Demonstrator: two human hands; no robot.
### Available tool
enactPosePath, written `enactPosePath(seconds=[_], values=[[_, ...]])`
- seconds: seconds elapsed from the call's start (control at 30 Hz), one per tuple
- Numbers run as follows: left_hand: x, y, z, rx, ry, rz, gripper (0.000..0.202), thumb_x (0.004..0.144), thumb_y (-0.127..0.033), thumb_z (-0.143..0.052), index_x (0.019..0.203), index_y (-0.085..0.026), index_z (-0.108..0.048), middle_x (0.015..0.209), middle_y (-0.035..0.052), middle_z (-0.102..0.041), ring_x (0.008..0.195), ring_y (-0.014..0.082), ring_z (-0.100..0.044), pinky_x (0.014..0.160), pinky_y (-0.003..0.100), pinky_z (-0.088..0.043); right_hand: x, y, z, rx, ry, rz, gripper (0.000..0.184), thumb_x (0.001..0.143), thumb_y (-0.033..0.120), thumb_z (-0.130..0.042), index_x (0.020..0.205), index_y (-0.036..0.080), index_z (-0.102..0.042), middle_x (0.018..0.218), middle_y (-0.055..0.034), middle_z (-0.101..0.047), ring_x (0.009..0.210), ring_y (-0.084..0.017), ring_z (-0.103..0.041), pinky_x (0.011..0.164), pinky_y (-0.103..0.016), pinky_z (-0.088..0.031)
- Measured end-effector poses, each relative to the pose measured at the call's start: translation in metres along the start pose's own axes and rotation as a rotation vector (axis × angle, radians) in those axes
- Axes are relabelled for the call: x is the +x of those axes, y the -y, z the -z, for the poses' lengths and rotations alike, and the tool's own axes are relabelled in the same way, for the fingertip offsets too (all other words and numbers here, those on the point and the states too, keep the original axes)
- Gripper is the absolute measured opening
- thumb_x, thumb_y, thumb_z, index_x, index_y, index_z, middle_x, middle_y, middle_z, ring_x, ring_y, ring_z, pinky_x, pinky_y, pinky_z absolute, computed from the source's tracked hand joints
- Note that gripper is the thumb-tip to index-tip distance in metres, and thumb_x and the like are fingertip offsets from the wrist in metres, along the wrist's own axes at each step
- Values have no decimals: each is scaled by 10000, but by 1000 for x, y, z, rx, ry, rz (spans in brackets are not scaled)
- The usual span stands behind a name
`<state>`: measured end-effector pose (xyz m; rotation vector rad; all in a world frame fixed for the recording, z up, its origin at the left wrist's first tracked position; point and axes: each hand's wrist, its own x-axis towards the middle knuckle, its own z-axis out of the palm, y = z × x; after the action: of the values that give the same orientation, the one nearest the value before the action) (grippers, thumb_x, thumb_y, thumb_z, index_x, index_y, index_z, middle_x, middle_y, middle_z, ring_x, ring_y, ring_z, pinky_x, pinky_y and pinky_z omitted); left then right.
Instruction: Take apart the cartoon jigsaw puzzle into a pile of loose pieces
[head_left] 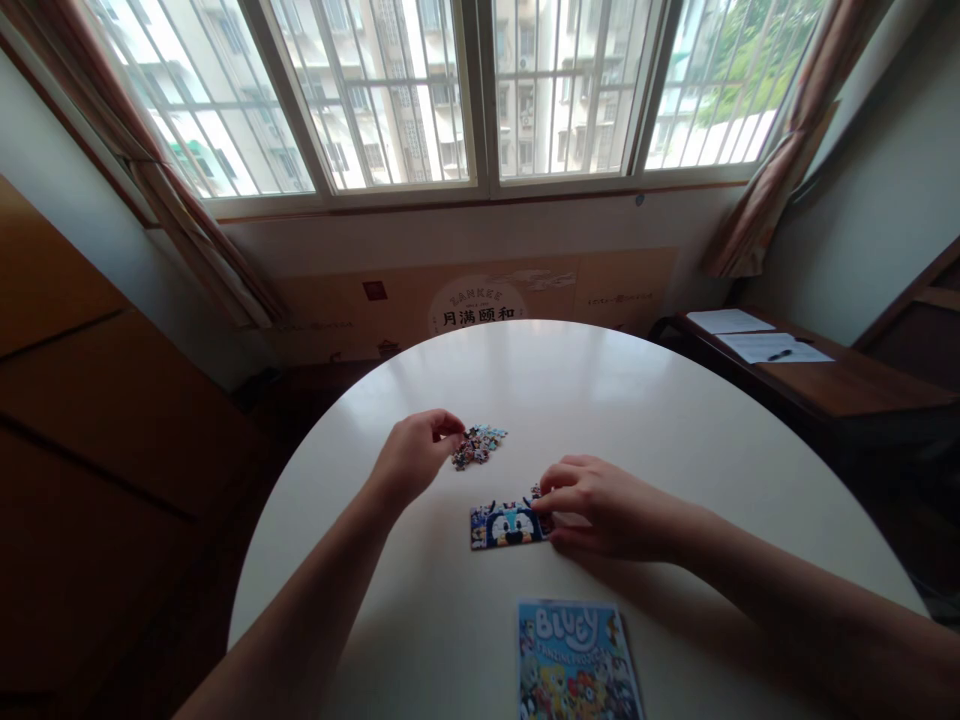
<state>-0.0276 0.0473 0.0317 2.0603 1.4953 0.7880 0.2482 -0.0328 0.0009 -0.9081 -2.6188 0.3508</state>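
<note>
A small partly joined jigsaw [506,524] with a blue cartoon dog face lies on the round white table [675,430]. My right hand [600,505] rests at its right edge, fingers curled and pinching a piece against that edge. Behind the jigsaw lies a little heap of loose puzzle pieces [478,445]. My left hand [416,455] hovers at the left side of this heap, fingertips pinched together at the pieces; whether a piece is between them I cannot make out.
A blue puzzle box [576,660] lies flat at the table's near edge. A dark side desk [825,375] with papers [765,345] and a pen stands at the right. Windows and curtains run along the back wall; a wooden cabinet [90,420] is at the left.
</note>
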Motion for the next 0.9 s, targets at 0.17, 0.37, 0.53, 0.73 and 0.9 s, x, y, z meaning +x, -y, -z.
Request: enactPosePath(seconds=[0.17,0.37,0.53,0.73,0.9], values=[[7,14,-1,37,-45,58,104,765,-279,-662,811,-199,-708,826,44,-756,779,219,-691,757,344,-523,0,0,0,10,8,-2,246,894,324,-690,1133,281,-730,1098,-51,-682,989,-179,-606,905,-362,-474],[9,22,-15,70,-36,44,119,774,-294,-653,818,-202,-713,832,48,-752,780,219,-681,724,334,-503,0,-2,-2,-4,-8,10,250,887,318,-696,1131,275,-732,1085,-57,-685,975,-177,-610,898,-363,-481],[13,31,-16,50,-101,60,128,769,-307,-657,817,-201,-711,815,41,-747,771,213,-679,688,313,-486,1,-3,-5,-25,-54,42,245,877,267,-695,1119,269,-729,1116,-54,-694,992,-177,-621,899,-366,-495],[12,26,-12,71,-133,53,102,780,-283,-662,809,-200,-713,803,33,-740,746,200,-662,694,306,-474,3,-1,-10,-3,-84,73,183,910,243,-634,1065,254,-730,1108,-34,-709,992,-178,-626,892,-363,-505],[0,3,-15,133,-141,-56,85,825,-238,-647,843,-206,-724,780,17,-731,691,175,-634,682,297,-470,4,2,-12,-21,-81,59,179,941,259,-600,1071,264,-724,1081,-31,-704,977,-169,-621,870,-350,-497]])
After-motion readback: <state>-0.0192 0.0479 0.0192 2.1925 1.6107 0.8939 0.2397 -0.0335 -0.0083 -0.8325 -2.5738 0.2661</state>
